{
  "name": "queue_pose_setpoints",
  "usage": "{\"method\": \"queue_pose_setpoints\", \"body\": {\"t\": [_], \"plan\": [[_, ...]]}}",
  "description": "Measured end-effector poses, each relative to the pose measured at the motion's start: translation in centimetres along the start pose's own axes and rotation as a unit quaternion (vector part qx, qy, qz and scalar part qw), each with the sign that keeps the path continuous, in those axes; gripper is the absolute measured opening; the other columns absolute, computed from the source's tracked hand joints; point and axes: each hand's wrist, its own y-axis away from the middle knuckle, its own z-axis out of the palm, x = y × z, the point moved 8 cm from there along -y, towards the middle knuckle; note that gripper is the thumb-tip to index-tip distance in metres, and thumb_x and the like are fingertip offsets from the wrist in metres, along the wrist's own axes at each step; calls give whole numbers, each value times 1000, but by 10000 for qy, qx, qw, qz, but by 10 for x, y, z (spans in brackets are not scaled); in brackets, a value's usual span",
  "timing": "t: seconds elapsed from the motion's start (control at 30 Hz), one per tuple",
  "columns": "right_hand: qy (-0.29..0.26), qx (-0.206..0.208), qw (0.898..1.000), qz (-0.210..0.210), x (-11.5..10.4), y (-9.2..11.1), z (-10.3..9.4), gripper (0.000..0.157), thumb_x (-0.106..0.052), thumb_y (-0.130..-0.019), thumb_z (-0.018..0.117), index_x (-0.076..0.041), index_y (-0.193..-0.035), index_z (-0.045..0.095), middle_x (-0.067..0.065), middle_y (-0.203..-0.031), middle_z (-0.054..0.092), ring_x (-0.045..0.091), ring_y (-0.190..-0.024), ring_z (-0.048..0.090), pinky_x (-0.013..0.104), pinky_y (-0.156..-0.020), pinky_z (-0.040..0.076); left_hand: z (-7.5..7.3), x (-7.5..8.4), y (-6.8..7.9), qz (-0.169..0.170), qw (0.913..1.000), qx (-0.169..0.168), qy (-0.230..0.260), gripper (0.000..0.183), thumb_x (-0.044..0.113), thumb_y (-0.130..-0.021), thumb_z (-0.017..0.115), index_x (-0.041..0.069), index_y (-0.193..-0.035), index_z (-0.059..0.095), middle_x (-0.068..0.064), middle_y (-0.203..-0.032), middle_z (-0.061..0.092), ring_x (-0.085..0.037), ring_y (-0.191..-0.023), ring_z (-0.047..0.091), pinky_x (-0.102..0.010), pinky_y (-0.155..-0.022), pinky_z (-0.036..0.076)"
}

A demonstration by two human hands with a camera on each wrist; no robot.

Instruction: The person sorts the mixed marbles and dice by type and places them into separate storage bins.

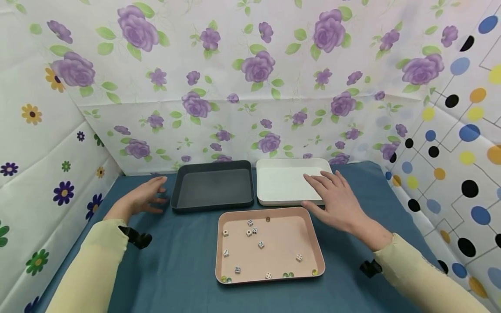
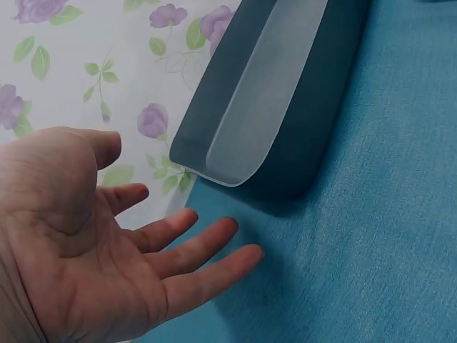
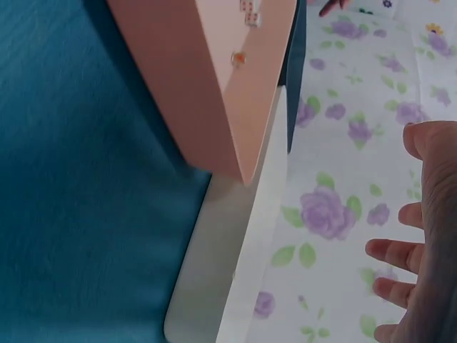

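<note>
My left hand point(image 1: 145, 198) hovers just left of the dark grey tray point(image 1: 213, 184), fingers spread and holding nothing. In the left wrist view its palm shows, with the fingertips point(image 2: 250, 256) apart from the tray's corner. My right hand point(image 1: 337, 201) is over the right side of the white tray point(image 1: 283, 182), its fingers extended and nothing in them. In front lies a pink tray point(image 1: 274, 243) with several white dice point(image 1: 261, 245) scattered in it. Several glass beads, green ones point(image 1: 288, 274) and a yellow one point(image 1: 315, 272), sit along its near edge; a brownish bead point(image 1: 268, 219) lies near the far edge.
A blue cloth point(image 1: 176, 269) covers the table. Behind the trays rises a flowered sheet point(image 1: 235, 108), with a daisy-patterned sheet point(image 1: 47, 143) on the left and a dotted one point(image 1: 450, 174) on the right. A small black camera point(image 1: 137, 238) is strapped to the left wrist.
</note>
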Motion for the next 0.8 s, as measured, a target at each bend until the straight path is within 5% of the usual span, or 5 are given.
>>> {"method": "queue_pose_setpoints", "body": {"t": [0.6, 0.8], "plan": [[-274, -195, 9978, -568, -44, 6, 12, 68, -49, -98, 68, -16, -154, 49, 10, -141, 59, 39, -140, 42, 55, -123, 16, 16, 2, -22, -264, 9983, -60, 510, 68, 34, -115, 26, 26, -162, -22, -33, -165, -1, -58, -143, 23, -58, -89, 57], [-393, -312, 9968, -629, -51, 7, 16, 59, -50, -103, 57, -18, -152, 52, 6, -140, 60, 37, -139, 44, 58, -122, 18, 17, 1, -26, -281, 9981, -31, 551, 67, 30, -115, 26, 27, -162, -21, -32, -166, 0, -57, -145, 20, -58, -88, 57]]}}
